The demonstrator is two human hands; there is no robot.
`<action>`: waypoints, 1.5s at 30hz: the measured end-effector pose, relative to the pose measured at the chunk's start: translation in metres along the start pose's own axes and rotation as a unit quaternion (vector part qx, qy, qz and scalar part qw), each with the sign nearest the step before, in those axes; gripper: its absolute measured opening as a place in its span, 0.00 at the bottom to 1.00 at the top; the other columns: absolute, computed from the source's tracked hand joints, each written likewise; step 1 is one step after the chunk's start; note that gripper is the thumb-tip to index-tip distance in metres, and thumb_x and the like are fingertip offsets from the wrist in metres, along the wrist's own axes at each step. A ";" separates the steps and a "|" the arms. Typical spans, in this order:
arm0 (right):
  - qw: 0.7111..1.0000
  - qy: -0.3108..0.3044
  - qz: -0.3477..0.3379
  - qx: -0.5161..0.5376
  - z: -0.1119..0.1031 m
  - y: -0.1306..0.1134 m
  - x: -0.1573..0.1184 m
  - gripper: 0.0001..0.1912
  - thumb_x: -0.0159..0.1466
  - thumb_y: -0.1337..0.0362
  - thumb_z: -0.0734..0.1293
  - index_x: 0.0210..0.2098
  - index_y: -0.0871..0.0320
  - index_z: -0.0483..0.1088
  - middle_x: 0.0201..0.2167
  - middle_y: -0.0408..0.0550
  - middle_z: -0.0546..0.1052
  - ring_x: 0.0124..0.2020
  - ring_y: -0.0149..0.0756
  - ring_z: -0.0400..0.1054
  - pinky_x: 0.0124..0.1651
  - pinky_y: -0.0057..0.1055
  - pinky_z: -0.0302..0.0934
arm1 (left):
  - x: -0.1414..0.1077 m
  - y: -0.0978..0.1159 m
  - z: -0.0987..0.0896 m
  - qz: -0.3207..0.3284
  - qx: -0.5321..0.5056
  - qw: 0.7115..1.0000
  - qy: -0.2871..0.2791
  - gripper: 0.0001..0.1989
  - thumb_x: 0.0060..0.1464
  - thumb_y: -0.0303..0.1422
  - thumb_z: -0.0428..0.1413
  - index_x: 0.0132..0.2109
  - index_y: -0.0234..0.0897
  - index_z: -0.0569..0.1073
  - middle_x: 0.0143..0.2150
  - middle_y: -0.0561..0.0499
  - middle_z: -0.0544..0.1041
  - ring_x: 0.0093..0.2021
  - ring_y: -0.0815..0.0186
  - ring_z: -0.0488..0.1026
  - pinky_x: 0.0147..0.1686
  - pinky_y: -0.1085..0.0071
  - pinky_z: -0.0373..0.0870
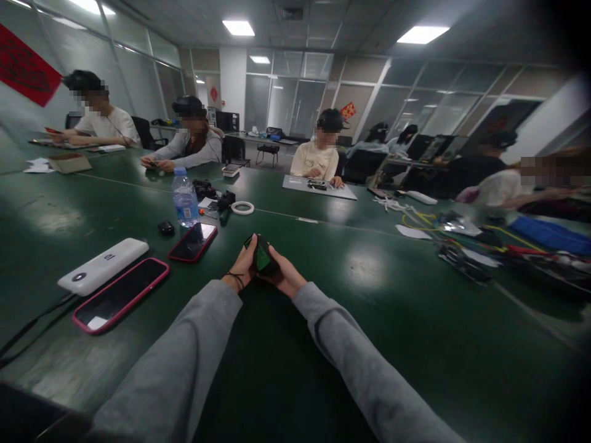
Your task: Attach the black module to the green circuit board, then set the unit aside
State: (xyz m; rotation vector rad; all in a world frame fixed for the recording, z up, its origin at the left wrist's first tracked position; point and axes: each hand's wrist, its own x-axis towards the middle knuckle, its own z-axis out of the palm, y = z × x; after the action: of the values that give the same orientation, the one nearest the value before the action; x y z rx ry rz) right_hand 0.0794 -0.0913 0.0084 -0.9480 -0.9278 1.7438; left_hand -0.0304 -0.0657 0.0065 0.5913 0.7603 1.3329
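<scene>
Between my two hands, above the green table, is a small dark box-shaped object with a green face like a circuit board; its exact kind is not clear. My left hand, with a dark cord round the wrist, grips its left side, thumb on top. On the right side my right hand has its fingers closed against the object, thumb near the top edge. Most fingertips are hidden underneath. A phone in a red case lies to the left of the hands.
To the left are a white power bank with a cable, a pink-cased phone, a black mouse and a water bottle. A tape roll lies ahead. Cables clutter the right. Several people sit around.
</scene>
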 end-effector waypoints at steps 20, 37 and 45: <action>0.875 0.140 -0.329 -0.327 -0.003 0.015 0.001 0.21 0.62 0.54 0.61 0.52 0.56 0.58 0.43 0.49 0.68 0.43 0.37 0.65 0.47 0.36 0.62 | -0.015 -0.007 0.011 -0.068 -0.012 0.997 -0.035 0.28 0.49 0.52 0.52 0.47 0.33 0.71 0.38 0.42 0.76 0.39 0.62 0.74 0.41 0.68 0.71; 0.948 0.112 -0.256 -0.150 -0.031 -0.008 0.014 0.31 0.62 0.50 0.60 0.62 0.50 0.49 0.51 0.49 0.66 0.46 0.38 0.66 0.44 0.38 0.66 | -0.003 -0.003 0.001 -0.055 -0.088 0.994 -0.029 0.26 0.50 0.53 0.50 0.43 0.33 0.71 0.40 0.43 0.77 0.40 0.62 0.75 0.40 0.67 0.72; 0.911 0.125 -0.315 -0.233 -0.051 -0.005 0.025 0.28 0.62 0.49 0.59 0.59 0.53 0.58 0.59 0.45 0.57 0.60 0.35 0.51 0.62 0.39 0.47 | 0.001 -0.005 -0.001 -0.076 -0.090 0.992 -0.044 0.29 0.50 0.54 0.49 0.43 0.31 0.72 0.43 0.41 0.76 0.43 0.61 0.74 0.40 0.68 0.72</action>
State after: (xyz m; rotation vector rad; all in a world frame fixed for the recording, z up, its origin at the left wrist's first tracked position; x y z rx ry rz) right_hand 0.1195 -0.0572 -0.0134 -0.9915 -1.3279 0.8466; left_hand -0.0280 -0.0655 0.0022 0.4362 0.5940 1.2122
